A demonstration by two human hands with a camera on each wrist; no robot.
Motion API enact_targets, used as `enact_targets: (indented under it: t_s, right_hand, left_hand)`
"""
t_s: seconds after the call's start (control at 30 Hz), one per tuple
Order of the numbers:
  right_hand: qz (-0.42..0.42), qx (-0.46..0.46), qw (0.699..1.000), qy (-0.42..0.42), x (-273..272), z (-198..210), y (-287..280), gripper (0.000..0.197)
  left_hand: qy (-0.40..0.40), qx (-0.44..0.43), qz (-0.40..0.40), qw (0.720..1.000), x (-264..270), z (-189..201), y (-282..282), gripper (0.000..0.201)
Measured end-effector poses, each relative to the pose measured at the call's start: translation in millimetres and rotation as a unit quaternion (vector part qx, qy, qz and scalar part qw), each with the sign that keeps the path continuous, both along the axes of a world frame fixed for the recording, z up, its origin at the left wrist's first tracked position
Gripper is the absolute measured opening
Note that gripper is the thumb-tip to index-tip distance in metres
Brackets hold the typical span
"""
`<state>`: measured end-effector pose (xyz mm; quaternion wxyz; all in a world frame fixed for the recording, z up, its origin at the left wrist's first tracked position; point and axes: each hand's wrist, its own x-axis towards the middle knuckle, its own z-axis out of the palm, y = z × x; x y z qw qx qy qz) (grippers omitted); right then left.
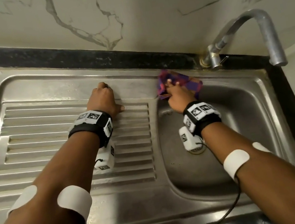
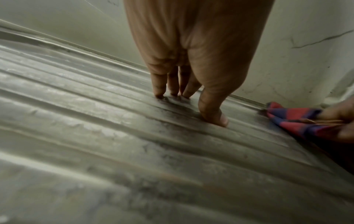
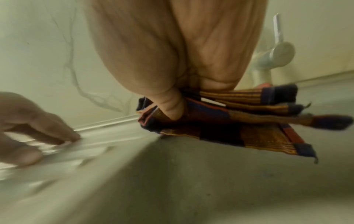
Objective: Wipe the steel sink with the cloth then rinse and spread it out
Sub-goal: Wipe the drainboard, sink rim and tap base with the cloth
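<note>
A steel sink (image 1: 250,114) has a ribbed drainboard (image 1: 51,147) on its left and a basin on its right. My right hand (image 1: 176,95) grips a folded purple, red and orange checked cloth (image 1: 186,81) against the basin's far left rim, close to the tap's base. In the right wrist view the thumb pins the cloth (image 3: 239,121) under the hand (image 3: 172,94). My left hand (image 1: 104,99) rests on the drainboard's far edge, fingertips (image 2: 161,91) and thumb pressing the steel, holding nothing. The cloth (image 2: 298,121) shows at the left wrist view's right edge.
A curved steel tap (image 1: 258,34) rises at the back right with its spout over the basin. The drain (image 1: 197,148) lies under my right wrist. A black stone counter edge (image 1: 95,60) and a marbled white wall (image 1: 125,8) run behind the sink.
</note>
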<state>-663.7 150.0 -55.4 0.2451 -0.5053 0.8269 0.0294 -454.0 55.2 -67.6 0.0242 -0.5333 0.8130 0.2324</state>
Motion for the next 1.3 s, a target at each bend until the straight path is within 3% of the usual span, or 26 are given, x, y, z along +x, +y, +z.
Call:
enact_targets:
  t_s: [0.13,0.2,0.37,0.47,0.6,0.8,0.93,1.0,1.13,1.3]
  right_hand:
    - [0.143,-0.004,0.988,-0.053,78,-1,-28,0.058]
    - [0.153,0.021,0.986,-0.069,99,3,-35,0.066]
    - [0.217,-0.012,0.976,-0.037,39,4,-14,0.058]
    - [0.124,-0.041,0.990,-0.049,-33,-2,12,0.063]
    - [0.050,-0.014,0.999,0.006,-116,-7,48,0.068]
    - [0.058,-0.053,0.997,0.018,-96,-15,54,0.066]
    - [0.182,-0.051,0.982,-0.005,-50,-20,35,0.061]
    - [0.186,-0.050,0.981,-0.015,-48,-22,31,0.059]
    - [0.144,-0.059,0.988,-0.004,-111,-21,52,0.061]
    - [0.009,-0.003,0.999,0.048,-219,-11,106,0.058]
  left_hand:
    - [-0.004,-0.006,-0.005,1.000,0,3,-1,0.053]
    - [-0.013,-0.016,-0.009,1.000,-2,6,1,0.040]
    - [-0.087,0.009,-0.013,0.996,-22,21,9,0.044]
    - [-0.111,-0.018,-0.057,0.992,-44,23,21,0.037]
    - [-0.085,-0.026,-0.117,0.989,-80,17,38,0.044]
    - [-0.066,-0.022,-0.115,0.991,-121,11,46,0.041]
    - [-0.076,-0.010,-0.086,0.993,-133,9,41,0.032]
    - [-0.088,-0.010,-0.075,0.993,-135,8,42,0.032]
    - [-0.114,-0.016,-0.073,0.991,-142,5,45,0.034]
    - [-0.121,-0.024,-0.072,0.990,-142,4,47,0.033]
